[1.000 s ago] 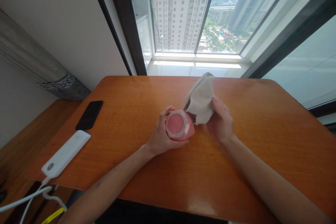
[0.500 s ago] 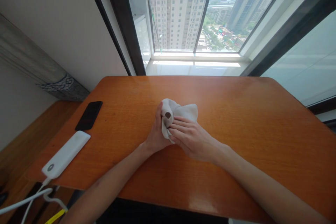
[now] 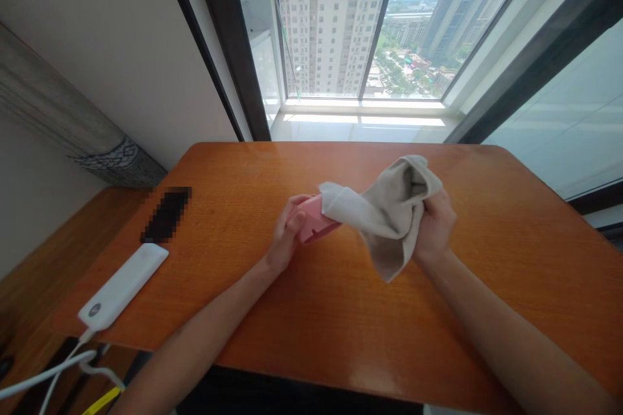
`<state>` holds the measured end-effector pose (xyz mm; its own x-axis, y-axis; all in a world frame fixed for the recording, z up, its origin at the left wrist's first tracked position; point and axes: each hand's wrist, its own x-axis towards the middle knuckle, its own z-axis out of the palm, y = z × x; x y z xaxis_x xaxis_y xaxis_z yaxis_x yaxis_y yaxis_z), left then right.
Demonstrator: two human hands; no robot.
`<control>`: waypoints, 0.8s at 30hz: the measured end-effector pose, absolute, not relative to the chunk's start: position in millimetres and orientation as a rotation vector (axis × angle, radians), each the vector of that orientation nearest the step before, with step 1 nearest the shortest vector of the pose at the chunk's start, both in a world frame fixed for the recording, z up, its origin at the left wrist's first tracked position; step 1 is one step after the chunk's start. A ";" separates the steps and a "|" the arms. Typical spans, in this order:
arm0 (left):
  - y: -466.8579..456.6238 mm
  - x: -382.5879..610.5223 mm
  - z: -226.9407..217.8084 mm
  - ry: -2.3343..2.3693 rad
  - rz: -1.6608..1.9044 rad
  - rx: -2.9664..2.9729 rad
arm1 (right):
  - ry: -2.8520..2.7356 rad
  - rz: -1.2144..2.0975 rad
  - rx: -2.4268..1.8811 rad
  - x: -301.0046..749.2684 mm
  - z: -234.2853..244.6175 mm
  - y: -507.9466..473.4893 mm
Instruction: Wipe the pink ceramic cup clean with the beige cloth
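Note:
My left hand (image 3: pixel 285 233) grips a small pink container (image 3: pixel 315 219), which is held on its side above the orange wooden table (image 3: pixel 487 298). My right hand (image 3: pixel 435 227) is shut on a crumpled grey-white cloth (image 3: pixel 392 217). The cloth hangs in loose folds to the left of that hand, and its pale end touches the right end of the container. The left hand's fingers hide part of the container.
A phone (image 3: pixel 167 215), blurred in the picture, and a white power bank (image 3: pixel 122 285) lie at the table's left side. A white cable (image 3: pixel 48 368) runs off the table's near left corner. Large windows stand behind the table's far edge.
The cloth no longer wraps the container as it did half a second ago. My right hand has moved to the right with the cloth, and the pink container shows again in my left hand.

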<state>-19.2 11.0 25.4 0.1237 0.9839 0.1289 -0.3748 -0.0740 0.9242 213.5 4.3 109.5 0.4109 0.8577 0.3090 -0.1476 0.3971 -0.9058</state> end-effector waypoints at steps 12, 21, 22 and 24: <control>17.4 -28.4 30.8 0.629 1.005 0.765 | -1.699 1.330 -1.186 209.3 83.6 17.9; 15.9 -23.0 29.1 0.987 1.167 1.111 | -1.533 1.265 -1.404 204.6 63.4 19.8; 17.1 -24.0 28.4 1.038 1.194 1.173 | -1.528 1.239 -1.444 204.8 63.5 20.3; 19.8 -26.8 26.3 1.105 1.193 1.275 | -1.562 1.167 -1.521 204.4 65.4 20.5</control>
